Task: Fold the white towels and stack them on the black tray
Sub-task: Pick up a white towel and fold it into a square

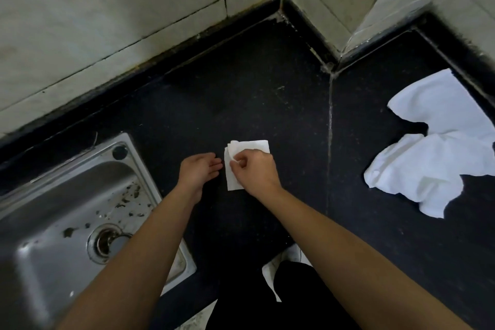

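Observation:
A small folded white towel [251, 147] lies on the black countertop [241, 94] in the middle of the view. My right hand [255, 170] rests on it and pinches its left edge between thumb and fingers. Just left of the towel, my left hand [199, 169] hovers with straight fingers, holding nothing. Unfolded white towels [434, 147] lie crumpled at the right side of the counter. No separate black tray can be told apart from the dark counter.
A stainless steel sink [67, 211] with dirt specks and a drain sits at the lower left. Tiled walls [134, 8] form a corner behind the counter. A pale seam [330, 126] runs down the countertop between the folded towel and the crumpled ones.

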A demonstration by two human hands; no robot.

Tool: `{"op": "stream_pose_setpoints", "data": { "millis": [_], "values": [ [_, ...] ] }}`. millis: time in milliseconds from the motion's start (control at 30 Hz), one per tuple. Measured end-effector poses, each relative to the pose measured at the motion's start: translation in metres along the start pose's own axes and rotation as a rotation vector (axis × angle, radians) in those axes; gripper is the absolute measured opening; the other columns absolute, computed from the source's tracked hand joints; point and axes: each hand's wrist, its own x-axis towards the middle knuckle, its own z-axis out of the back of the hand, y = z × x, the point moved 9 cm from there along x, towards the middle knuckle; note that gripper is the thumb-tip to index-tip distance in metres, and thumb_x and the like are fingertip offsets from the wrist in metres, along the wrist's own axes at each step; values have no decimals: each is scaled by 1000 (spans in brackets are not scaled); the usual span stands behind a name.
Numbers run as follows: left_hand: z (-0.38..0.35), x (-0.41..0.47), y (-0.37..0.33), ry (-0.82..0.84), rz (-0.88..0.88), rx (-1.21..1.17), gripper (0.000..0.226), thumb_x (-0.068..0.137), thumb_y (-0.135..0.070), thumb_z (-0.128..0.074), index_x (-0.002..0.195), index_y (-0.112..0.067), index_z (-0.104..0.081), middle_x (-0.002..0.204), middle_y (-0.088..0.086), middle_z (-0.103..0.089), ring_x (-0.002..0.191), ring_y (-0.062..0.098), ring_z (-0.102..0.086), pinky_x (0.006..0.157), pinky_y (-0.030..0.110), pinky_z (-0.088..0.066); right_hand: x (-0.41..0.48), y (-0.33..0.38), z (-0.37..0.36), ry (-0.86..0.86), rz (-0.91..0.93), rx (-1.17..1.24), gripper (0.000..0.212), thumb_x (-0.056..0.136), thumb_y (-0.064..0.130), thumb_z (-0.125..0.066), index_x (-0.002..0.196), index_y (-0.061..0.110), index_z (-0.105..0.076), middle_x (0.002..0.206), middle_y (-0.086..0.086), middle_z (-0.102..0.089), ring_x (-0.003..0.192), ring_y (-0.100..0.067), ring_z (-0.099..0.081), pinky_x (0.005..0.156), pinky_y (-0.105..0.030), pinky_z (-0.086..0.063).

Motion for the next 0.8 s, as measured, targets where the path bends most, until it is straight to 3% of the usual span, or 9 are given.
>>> {"op": "stream_pose_setpoints", "data": {
  "millis": [200,300,400,533,600,700,800],
  "values": [
    [1,-1,0,16,-25,-30,27,100,-11,-51,125,-2,-60,110,13,-70,100,22,-69,91,35,-56,0,-3,-25,96,16,6,31,96,34,-61,117,14,-73,111,-1,-74,104,-15,-67,91,-23,-50],
    [1,-2,-2,12,-59,22,26,100,-11,-51,124,-6,-60,108,10,-70,98,19,-69,88,33,-56,-3,-13,-5,12,2,63,24,96,32,-60,107,18,-76,102,2,-75,89,-11,-67,77,-17,-50],
    [0,-7,-12,-39,-209,271,15,98,-20,-57,110,-14,-64,99,3,-70,88,14,-69,82,32,-57,-6,-28,28,-154,47,55,17,96,26,-62,100,16,-75,91,1,-67,73,-10,-60,67,-13,-44],
    [-7,-18,-18,-93,-385,556,14,89,-28,-71,97,-17,-67,85,-8,-64,77,5,-60,66,14,-42,-9,-51,39,-133,74,-53,22,98,25,-60,114,15,-72,103,-1,-61,75,-12,-60,78,-24,-51],
    [-8,-17,-13,-109,-384,560,16,88,-23,-72,100,-13,-70,89,-4,-66,79,8,-61,71,17,-45,-10,-56,31,-56,122,-108,29,99,26,-59,124,14,-69,110,-2,-60,80,-13,-60,83,-26,-53],
    [-6,-15,-7,-104,-364,518,16,88,-22,-73,102,-13,-71,94,0,-70,84,15,-67,85,34,-56,-14,-59,21,5,191,-149,34,100,28,-58,130,12,-65,113,-3,-57,83,-16,-61,84,-35,-56],
    [-7,-24,-17,-112,-510,634,28,92,-28,-68,116,-14,-65,111,5,-67,93,15,-63,85,31,-53,-17,-52,27,-37,287,-206,34,101,28,-57,130,11,-64,116,-3,-57,86,-18,-62,79,-40,-57]
  ]
}}
